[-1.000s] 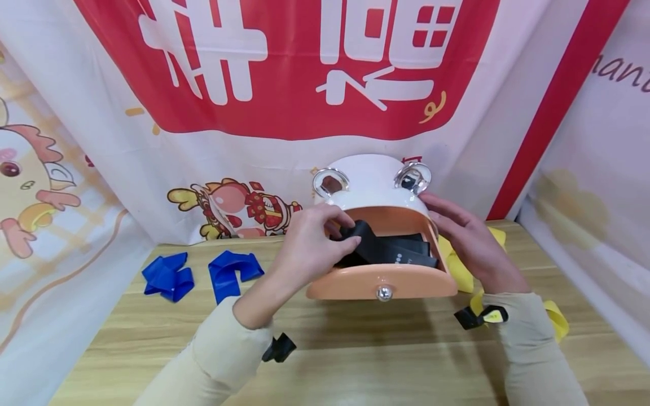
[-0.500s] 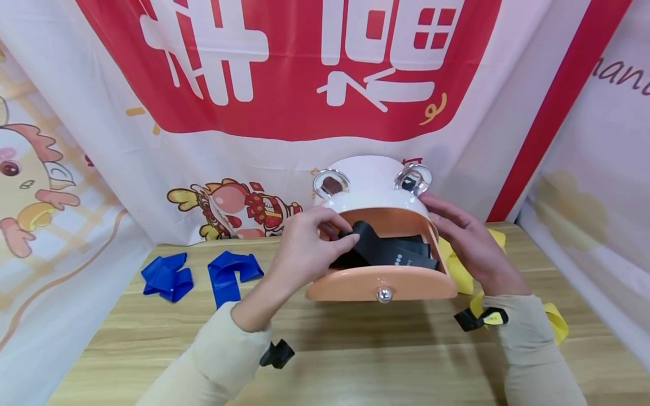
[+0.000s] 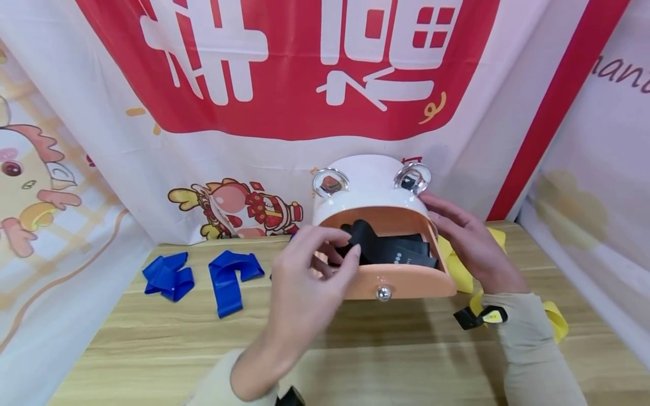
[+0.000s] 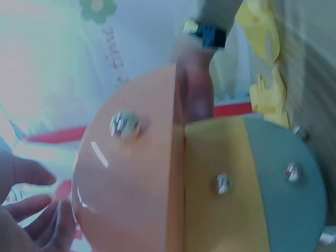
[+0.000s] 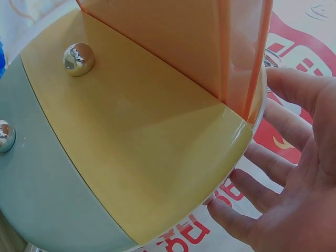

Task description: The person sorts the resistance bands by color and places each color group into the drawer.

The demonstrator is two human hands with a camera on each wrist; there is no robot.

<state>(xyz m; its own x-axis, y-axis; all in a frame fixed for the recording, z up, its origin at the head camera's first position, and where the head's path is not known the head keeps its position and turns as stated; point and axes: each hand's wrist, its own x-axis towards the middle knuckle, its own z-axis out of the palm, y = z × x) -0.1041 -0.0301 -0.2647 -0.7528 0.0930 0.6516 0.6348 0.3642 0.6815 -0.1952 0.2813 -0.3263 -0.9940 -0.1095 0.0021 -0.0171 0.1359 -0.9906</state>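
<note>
A small rounded chest of drawers (image 3: 369, 172) with a white top and two silver ring eyes has its orange top drawer (image 3: 421, 282) pulled out. Black bands (image 3: 378, 243) with white print lie folded inside it. My left hand (image 3: 307, 276) is over the left side of the drawer, thumb and fingers spread apart with nothing held; part of the drawer is hidden behind it. In the left wrist view its fingertips (image 4: 62, 223) are beside the drawer front. My right hand (image 3: 469, 245) rests its fairly straight fingers along the chest's right side, as the right wrist view shows.
Two blue bands (image 3: 169, 277) (image 3: 231, 276) lie at the left of the wooden table (image 3: 152, 349). Yellow bands (image 3: 459, 270) lie at the right, partly behind the right arm. Below the open drawer are a yellow drawer (image 5: 142, 121) and a blue-green drawer (image 5: 47, 184). A printed curtain (image 3: 284, 186) stands behind.
My left hand has let go of the black band and moved toward me and down, its fingers spreading. The right hand stays against the chest.
</note>
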